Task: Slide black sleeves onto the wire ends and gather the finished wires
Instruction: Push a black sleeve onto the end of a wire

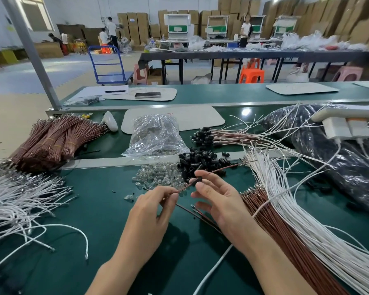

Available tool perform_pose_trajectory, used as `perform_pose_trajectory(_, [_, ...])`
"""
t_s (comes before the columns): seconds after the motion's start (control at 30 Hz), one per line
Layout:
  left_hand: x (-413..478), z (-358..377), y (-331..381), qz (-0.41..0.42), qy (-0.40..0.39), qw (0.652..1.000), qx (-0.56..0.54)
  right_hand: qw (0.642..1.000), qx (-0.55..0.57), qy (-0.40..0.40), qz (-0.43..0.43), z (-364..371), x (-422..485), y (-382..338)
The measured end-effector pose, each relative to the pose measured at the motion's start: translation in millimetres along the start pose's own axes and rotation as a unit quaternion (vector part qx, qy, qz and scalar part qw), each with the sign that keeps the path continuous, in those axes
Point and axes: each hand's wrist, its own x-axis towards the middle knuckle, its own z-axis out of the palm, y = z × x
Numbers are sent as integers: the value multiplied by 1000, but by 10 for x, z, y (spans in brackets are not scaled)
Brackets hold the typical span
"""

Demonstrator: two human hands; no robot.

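Centre frame: left hand [151, 211] grip pinches brown wire [217, 169] near its end. Right hand [219, 201] grip pinches black sleeve [198, 180] on that wire, other fingers spread. Loose sleeve pile [198, 161] just above on desk [107, 209]; finished wires [222, 135] higher up.

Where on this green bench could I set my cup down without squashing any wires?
Bare green mat lies between the loose white wires and the left hand, and a strip between the brown bundles and the clear bag. Crowded: the black sleeves and the long wires by the right hand.
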Motion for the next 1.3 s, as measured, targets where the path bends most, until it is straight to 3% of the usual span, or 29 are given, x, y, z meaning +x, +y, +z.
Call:
perform_pose_trajectory(0.17, [-13, 25, 35, 4, -11, 1000, 10, 999, 7, -45, 16, 86, -17, 54])
perform_pose_trajectory(0.33, [-8, 2, 40, 1, -16, 1000, 22, 991, 131, 22, 25, 21, 53, -44])
perform_pose_trajectory(0.47, [-22, -9, 82, -23, -29, 999, 11, 976, 197, 86, -17, -103, 66, -186])
perform_pose_trajectory(0.6, [159, 122, 333, -16, -72, 997, -16, 951, 177, 218, -130, -350, 55, -335])
perform_pose_trajectory(0.7, [480, 455, 664, 16, -148, 989, 6, 906, 122, 347, -210, -530, 32, -408])
perform_pose_trajectory(0.87, [1068, 1181, 1033, -38, -239, 970, 20, 841, 119, 464, -251, -714, -17, -455])
perform_pose_trajectory(1.13, [1313, 1695, 1114, -151, -288, 944, 64, 828, 115, 493, -240, -739, 40, -438])
perform_pose_trajectory(1.3, [1351, 1568, 1147, -212, -237, 946, -63, 827, 123, 496, -233, -730, 38, -461])
